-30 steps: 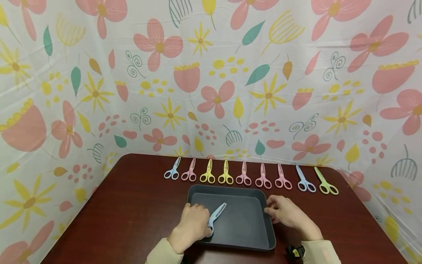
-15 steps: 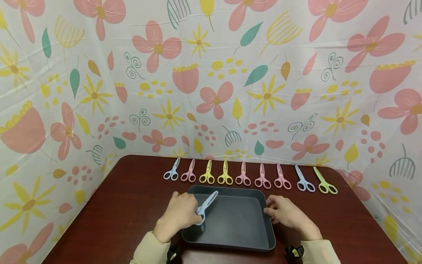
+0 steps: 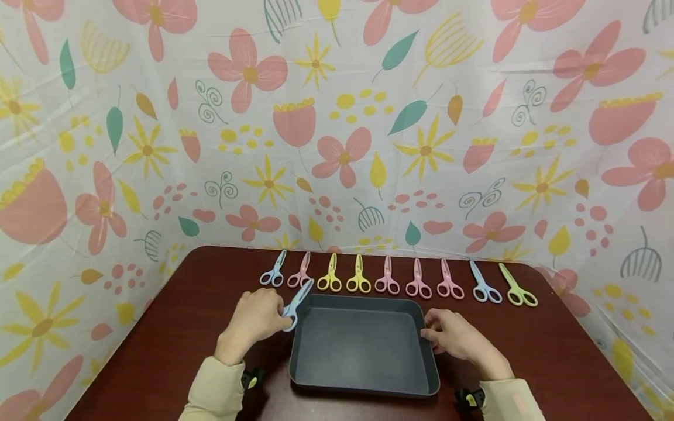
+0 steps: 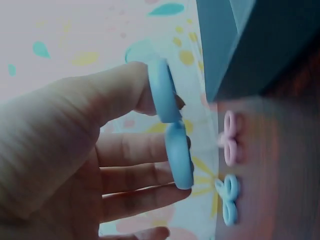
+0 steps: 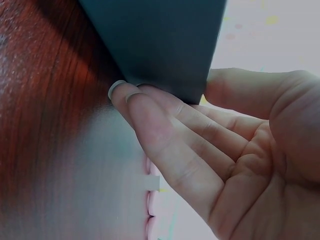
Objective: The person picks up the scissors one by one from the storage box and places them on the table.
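Observation:
My left hand [image 3: 257,316] pinches a pair of light blue scissors [image 3: 298,305] by the handles, above the table just off the left rim of a dark grey baking tray [image 3: 363,351]. The blades point away and to the right, overlapping the tray's far left corner in the head view. In the left wrist view, the thumb and fingers press on the two handle loops [image 4: 179,155]. On the other side, my right hand [image 3: 453,336] grips the tray's right edge. Its thumb lies at the rim and its fingers against the outer wall [image 5: 160,45].
Along the far edge of the brown table [image 3: 184,327] lies a row of scissors: blue [image 3: 274,275] at the left, then pink, yellow [image 3: 358,280], several pink [image 3: 418,286], blue and green [image 3: 518,292]. A flowered cloth [image 3: 337,140] hangs behind and at the sides.
My left hand has lifted the blue scissors out of the tray and carried them left and farther back, past its left rim. My right hand has stayed at the tray's edge.

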Motion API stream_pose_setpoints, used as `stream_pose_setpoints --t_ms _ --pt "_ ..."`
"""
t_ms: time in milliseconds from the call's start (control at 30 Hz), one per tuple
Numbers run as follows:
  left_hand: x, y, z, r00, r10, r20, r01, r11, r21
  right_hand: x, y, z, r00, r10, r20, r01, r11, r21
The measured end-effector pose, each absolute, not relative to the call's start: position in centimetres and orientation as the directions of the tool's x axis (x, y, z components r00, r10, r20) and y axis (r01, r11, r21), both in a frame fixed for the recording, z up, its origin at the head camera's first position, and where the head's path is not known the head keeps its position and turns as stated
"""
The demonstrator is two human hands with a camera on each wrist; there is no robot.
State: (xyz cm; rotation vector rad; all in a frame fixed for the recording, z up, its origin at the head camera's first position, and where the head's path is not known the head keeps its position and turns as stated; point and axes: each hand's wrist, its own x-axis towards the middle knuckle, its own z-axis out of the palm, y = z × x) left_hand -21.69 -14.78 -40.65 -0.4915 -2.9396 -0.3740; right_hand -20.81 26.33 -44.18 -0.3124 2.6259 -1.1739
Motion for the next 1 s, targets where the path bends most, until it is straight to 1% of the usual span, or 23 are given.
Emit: stream_pose_setpoints --t_ms 167,333,633,733,900,1000 --pt "-22.6 -17.2 -41.5 -0.960 0.228 0.163 0.268 0.919 0.288 -20.7 26.2 -44.4 -0.947 -0.290 -0.135 -0.096 0.661 -0.744" --pt "-23.9 -19.4 -42.7 -0.980 0.147 0.132 0.182 0.931 0.317 -20.5 26.2 -44.5 -0.949 -0.280 -0.148 -0.079 0.661 -0.746" --pt "-26.2 -22.0 -43.3 -0.991 0.066 0.118 0.105 0.924 0.368 -20.5 26.5 -44.2 -0.950 -0.278 -0.142 -0.080 0.657 -0.749" --pt "-27.0 -22.8 -43.6 -0.991 0.042 0.126 0.087 0.921 0.379 -20.4 26.4 -44.2 -0.949 -0.278 -0.146 -0.076 0.656 -0.751" --pt "-28.0 -24.1 -44.0 -0.982 -0.004 0.187 0.073 0.913 0.402 -20.5 26.2 -44.1 -0.953 -0.267 -0.145 -0.068 0.653 -0.755" --pt "-28.6 -24.8 -44.2 -0.979 -0.030 0.202 0.057 0.911 0.408 -20.6 26.2 -44.1 -0.953 -0.263 -0.152 -0.061 0.655 -0.753"
